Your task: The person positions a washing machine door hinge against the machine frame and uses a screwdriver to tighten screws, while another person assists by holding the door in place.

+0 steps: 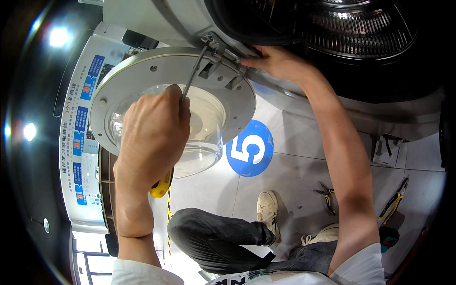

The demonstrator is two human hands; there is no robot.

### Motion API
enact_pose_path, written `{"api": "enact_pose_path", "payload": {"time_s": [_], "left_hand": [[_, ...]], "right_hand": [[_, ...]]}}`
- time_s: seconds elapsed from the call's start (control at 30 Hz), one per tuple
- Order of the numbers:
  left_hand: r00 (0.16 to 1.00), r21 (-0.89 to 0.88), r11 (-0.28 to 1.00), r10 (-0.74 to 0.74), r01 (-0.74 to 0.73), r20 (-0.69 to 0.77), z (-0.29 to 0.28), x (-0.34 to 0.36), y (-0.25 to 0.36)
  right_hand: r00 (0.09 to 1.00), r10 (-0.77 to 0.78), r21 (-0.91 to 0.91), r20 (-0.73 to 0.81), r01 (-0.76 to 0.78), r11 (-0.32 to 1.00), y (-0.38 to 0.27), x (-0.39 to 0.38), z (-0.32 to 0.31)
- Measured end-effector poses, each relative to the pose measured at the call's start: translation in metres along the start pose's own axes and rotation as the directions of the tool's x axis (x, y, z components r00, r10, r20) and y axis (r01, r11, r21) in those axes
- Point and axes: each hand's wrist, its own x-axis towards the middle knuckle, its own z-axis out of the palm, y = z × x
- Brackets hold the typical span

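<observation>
My left hand (154, 126) is closed on a screwdriver with a yellow handle (161, 189), its metal shaft angled up to a hinge (213, 50). That hinge joins a round door (114, 90), with a clear bowl, to a washing machine's front (180, 16). My right hand (279, 65) grips beside the hinge, just below the black door opening; its fingertips are partly hidden, so what it holds is unclear.
Pliers (327, 197), a yellow-black tool (394, 202) and a teal tool (390, 239) lie on the tiled floor (285, 183) by my legs. A blue round floor marker (237, 156) is below the door. A printed board (72, 190) stands at left.
</observation>
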Motion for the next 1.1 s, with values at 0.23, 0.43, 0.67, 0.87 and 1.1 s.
{"api": "enact_pose_path", "payload": {"time_s": [0.23,0.43,0.67,0.87,1.1], "left_hand": [[0.938,-0.602,0.741,-0.110,0.297,0.327,0.001,0.007,-0.023],[0.896,-0.820,0.370,-0.106,0.437,0.430,0.009,0.008,-0.028],[0.821,-0.820,0.056,-0.069,0.570,0.566,0.015,0.016,-0.031],[0.819,-0.814,0.094,-0.107,0.573,0.564,0.004,0.025,-0.035],[0.804,-0.804,0.040,-0.058,0.594,0.591,0.000,0.025,-0.039]], "right_hand": [[0.999,0.035,-0.025,0.032,-0.034,0.999,-0.008,0.000,0.001],[0.995,0.079,0.021,0.060,-0.080,0.997,-0.006,0.001,0.000],[0.998,0.050,-0.028,0.045,-0.049,0.998,-0.014,-0.002,-0.001],[0.999,-0.017,0.029,0.033,0.016,0.999,-0.005,0.002,0.002],[1.000,0.020,-0.042,0.015,-0.020,0.999,-0.014,-0.002,0.002]]}}
